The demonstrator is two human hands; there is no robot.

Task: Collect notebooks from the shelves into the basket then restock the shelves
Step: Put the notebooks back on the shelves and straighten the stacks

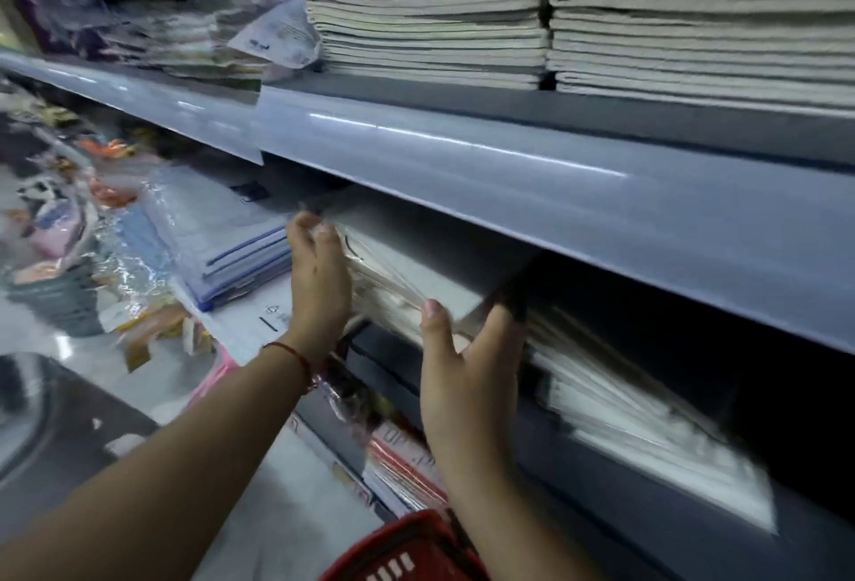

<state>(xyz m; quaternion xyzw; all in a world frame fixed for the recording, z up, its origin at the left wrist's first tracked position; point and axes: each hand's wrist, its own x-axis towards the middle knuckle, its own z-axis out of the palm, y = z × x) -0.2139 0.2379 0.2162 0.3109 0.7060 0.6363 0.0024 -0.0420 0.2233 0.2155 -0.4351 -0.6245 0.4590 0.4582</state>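
- The grey metal shelving [532, 173] runs diagonally across the frame from upper left to right edge. Its upper tier holds two tall stacks of grey-edged notebooks [430, 11] side by side in the upper middle and upper right.
- On the lower shelf, in the middle of the frame, sits a plastic-wrapped pack of notebooks [416, 265], lying flat and partly under the shelf lip. To its right, fanned white notebooks [615, 390] lean in the dark bay. To its left lies a pile of blue-edged wrapped pads [231, 242].
- The left hand [319, 284] lies flat against the pack's left side, fingers nearly straight and tips curling at its far corner. The right hand [467, 377] cups the near right corner, thumb up on the front edge and fingers reaching round the right side. Both seem to clamp the pack between them.
- Whether the pack is coming out or going in cannot be told. Either way, it likely needs even pressure from both sides, kept level, since the slick wrap could slip and the low lip above could catch it.
- The red basket [407, 552] shows only its rim at the bottom centre, directly below the hands. Its contents are out of view.
- A red thread bracelet [296, 360] circles the left wrist.
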